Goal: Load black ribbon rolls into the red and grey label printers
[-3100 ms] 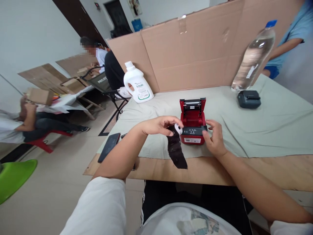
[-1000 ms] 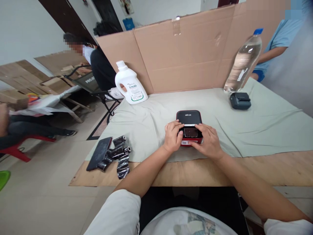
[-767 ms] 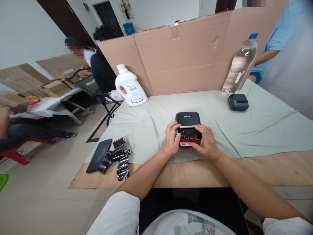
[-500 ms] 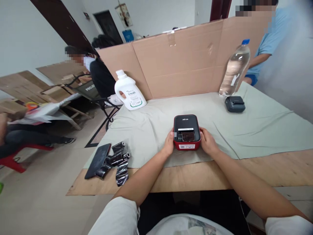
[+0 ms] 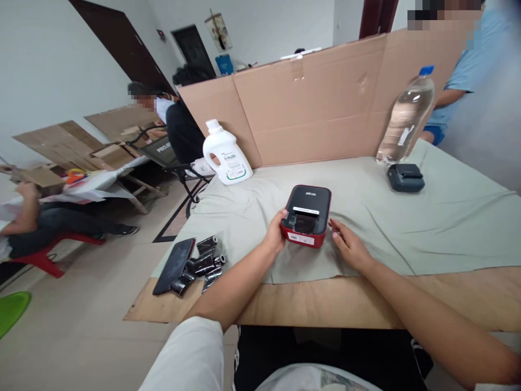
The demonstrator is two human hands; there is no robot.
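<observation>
A red and black label printer point(image 5: 309, 203), its lid closed, is turned slightly and tilted over the cloth. Dark film shows in the slot at its front, below a white strip. My left hand point(image 5: 277, 232) grips the printer's left side, with the fingers partly hidden under it. My right hand point(image 5: 350, 245) is just off the printer's right side, fingers extended and holding nothing. Several black film rolls point(image 5: 201, 264) lie to the left, against a dark flat phone-like slab point(image 5: 175, 266).
A white detergent jug point(image 5: 228, 155) and a large clear water bottle point(image 5: 407, 119) stand before a cardboard screen point(image 5: 317, 114). A small dark device point(image 5: 406, 178) sits at the right. The wooden table edge point(image 5: 317, 304) runs in front. Other people sit at left and behind the screen.
The printer was open with a roll in my left hand; its lid then came down under both hands. Now it is turned and tilted, and my right hand has come off its side.
</observation>
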